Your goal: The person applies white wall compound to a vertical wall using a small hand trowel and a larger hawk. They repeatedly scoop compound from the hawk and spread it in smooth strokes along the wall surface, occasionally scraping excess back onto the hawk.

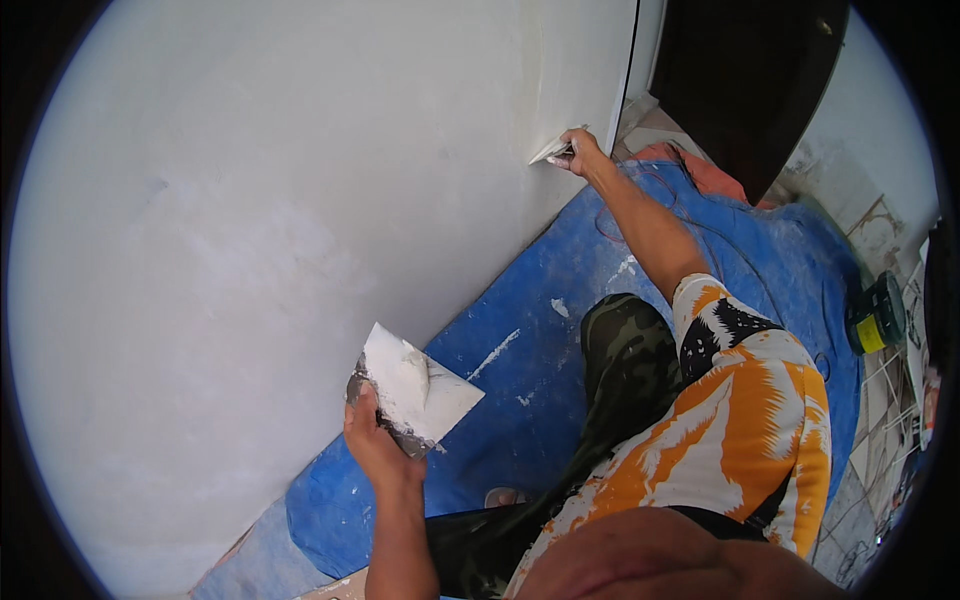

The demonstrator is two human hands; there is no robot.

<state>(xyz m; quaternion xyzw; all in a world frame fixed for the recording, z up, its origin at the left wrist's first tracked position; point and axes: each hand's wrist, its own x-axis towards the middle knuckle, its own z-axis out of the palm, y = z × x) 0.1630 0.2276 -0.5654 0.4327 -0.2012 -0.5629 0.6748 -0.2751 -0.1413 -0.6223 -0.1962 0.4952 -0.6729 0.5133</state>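
Up by the smooth off-white wall (pixel 250 190), right hand (pixel 582 152) grips a thin whitish blade (pixel 545 151); well down-left, left hand (pixel 372 432) clasps a square putty-smeared plate (pixel 446 392).

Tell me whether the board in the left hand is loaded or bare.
Loaded: white paste lies heaped on the board, gripped by the left hand; toward its right corner it looks mostly bare.

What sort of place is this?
Likely a room under renovation: a white-splotched blue sheet is spread underfoot, the off-white wall looks patchy, and the left hand holds a flat square-edged plate bearing white paste.
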